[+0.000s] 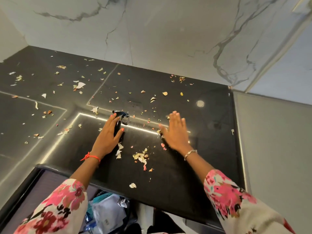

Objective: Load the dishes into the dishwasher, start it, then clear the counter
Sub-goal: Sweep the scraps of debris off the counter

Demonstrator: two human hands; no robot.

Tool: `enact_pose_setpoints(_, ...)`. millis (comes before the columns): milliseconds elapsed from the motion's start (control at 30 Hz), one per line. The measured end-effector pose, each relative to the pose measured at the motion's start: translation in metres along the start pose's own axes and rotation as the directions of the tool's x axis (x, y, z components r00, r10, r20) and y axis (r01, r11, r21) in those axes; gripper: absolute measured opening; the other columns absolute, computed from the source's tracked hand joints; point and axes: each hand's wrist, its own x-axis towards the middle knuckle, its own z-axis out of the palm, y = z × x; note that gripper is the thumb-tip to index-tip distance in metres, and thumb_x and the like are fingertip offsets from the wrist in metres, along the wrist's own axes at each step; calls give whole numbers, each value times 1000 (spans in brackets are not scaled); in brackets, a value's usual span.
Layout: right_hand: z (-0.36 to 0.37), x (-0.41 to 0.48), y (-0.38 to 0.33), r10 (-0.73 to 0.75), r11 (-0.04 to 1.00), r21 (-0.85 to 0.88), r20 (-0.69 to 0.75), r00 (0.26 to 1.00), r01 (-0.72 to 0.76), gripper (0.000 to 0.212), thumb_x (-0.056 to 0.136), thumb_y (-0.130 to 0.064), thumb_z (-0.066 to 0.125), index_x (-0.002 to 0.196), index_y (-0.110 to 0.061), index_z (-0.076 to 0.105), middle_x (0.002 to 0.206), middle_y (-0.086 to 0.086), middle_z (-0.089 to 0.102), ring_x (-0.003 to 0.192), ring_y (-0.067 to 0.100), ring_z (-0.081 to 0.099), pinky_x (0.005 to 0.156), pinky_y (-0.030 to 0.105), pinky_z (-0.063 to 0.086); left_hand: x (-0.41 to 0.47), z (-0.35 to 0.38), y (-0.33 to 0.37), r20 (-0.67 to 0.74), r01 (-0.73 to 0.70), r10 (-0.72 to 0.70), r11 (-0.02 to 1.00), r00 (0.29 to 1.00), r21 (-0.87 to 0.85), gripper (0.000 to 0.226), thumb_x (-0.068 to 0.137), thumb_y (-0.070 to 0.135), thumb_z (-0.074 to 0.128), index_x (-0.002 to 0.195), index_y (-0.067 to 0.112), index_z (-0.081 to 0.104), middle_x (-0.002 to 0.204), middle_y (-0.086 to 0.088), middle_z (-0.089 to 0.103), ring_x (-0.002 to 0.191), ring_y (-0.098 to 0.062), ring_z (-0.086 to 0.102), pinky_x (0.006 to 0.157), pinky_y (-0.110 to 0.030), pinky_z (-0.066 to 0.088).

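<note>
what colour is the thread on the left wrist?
Orange-red. The thread shows clearly in the head view, knotted around the wrist.

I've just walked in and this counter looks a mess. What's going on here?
A person is clearing food scraps off a black counter. The left hand holds a small dark object against the counter; I can't tell what it is. The right hand is flat and open beside some of the scraps. Bits are scattered over most of the surface, and a bin with rubbish in it sits below the front edge.
</note>
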Motion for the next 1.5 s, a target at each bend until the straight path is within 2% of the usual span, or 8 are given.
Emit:
enact_pose_setpoints(100, 8, -2, -28, -236, 925, 324, 81, 968, 198, 81, 86, -70, 10, 150, -22, 3, 158, -5, 2, 142, 3, -6, 116, 27, -6, 17, -1, 3, 11, 5, -5, 1000, 1000, 7, 54, 98, 32, 46, 146, 15, 28, 159, 1, 13, 146, -14, 9, 115, -32, 13)
enact_pose_setpoints(200, -10, 30, -23, -151, 862, 490, 3, 989, 130, 67, 95, -56, 23, 150, -23, 6, 157, -9, 0, 142, 4, -4, 116, 28, 0, 40, -2, 5, 30, 15, -16, 1000, 999, 27, 56, 98, 31, 46, 147, 11, 27, 158, -2, 15, 147, -17, 11, 117, -34, 14)
enact_pose_setpoints(600, -56, 175, 94, 184, 982, 57, -80, 980, -180, 76, 95, -57, 26, 150, -6, 11, 158, 10, 4, 147, 23, 1, 120, 40, 2, 67, 3, -5, -52, 79, -79, 997, 995, -2, 52, 94, 36, 51, 142, 18, 38, 155, 8, 25, 140, -12, 29, 112, -29, 25)
enact_pose_setpoints(800, -36, 185, 52, -63, 970, 225, -135, 989, 92, 67, 96, -53, 33, 148, -13, 20, 157, 5, 15, 146, 18, 11, 120, 38, 9, 66, 1, -1, -70, 89, -88, 996, 994, 6, 51, 93, 33, 53, 140, 17, 40, 154, 11, 26, 139, -9, 31, 111, -30, 29)
enact_pose_setpoints(1033, -50, 219, 65, 17, 995, 95, -122, 992, -5, 70, 92, -52, 46, 143, -6, 30, 151, 11, 26, 140, 27, 26, 116, 41, 23, 66, 1, 0, -65, 98, -97, 995, 993, 12, 52, 93, 33, 53, 141, 18, 39, 154, 10, 25, 139, -11, 32, 111, -29, 28)
enact_pose_setpoints(1233, -41, 218, 46, -167, 848, 471, -199, 966, 244, 45, 94, -40, 48, 136, -23, 47, 148, 0, 39, 140, 14, 28, 115, 34, 23, 65, 1, -1, -74, 102, -101, 995, 992, 13, 53, 92, 33, 55, 141, 19, 40, 154, 11, 26, 137, -11, 34, 110, -29, 31)
enact_pose_setpoints(1400, -46, 250, 52, -161, 986, 50, 44, 986, 159, 63, 96, -52, 33, 149, -20, 21, 158, 0, 12, 146, 14, 6, 119, 35, 4, 66, 2, -1, -66, 112, -111, 994, 992, 15, 54, 93, 34, 54, 142, 20, 38, 154, 11, 25, 138, -9, 32, 110, -27, 29)
enact_pose_setpoints(1500, -43, 241, 34, -205, 975, 111, 91, 975, 194, 65, 96, -52, 33, 149, -16, 20, 158, 0, 10, 146, 14, 5, 119, 33, 3, 66, 1, -1, -67, 114, -112, 993, 991, 26, 53, 93, 35, 53, 142, 20, 39, 154, 11, 25, 138, -9, 32, 109, -26, 28)
